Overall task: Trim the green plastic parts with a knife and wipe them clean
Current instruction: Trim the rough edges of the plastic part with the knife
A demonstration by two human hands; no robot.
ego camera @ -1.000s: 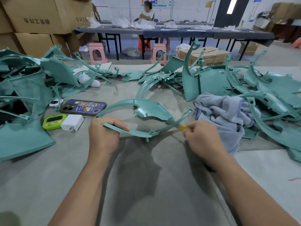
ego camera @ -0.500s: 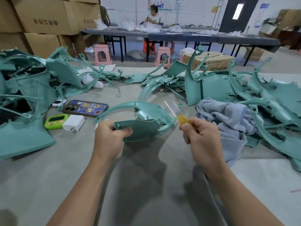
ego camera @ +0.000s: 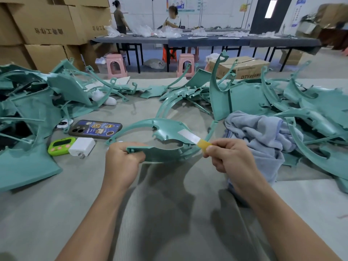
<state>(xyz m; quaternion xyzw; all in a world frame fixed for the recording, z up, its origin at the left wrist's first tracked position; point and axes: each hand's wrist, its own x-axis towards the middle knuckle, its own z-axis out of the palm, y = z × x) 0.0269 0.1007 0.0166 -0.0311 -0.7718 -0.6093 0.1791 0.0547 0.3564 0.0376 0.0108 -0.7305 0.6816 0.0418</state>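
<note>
A person's left hand (ego camera: 123,162) curls its fingers tight around a curved green plastic part (ego camera: 165,144), held just above the table (ego camera: 169,213) to steady it. The right hand (ego camera: 228,157) pinches a yellow-handled knife (ego camera: 195,139), blade laid on the part's edge, likely for trimming. A grey cloth (ego camera: 263,136) lies beside it, probably for wiping.

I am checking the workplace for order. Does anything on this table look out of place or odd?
Yes. A phone, a green timer and a white charger lie left of the left hand, beside a heap of green parts; they do not belong to trimming work. Nothing looks spilled.
</note>
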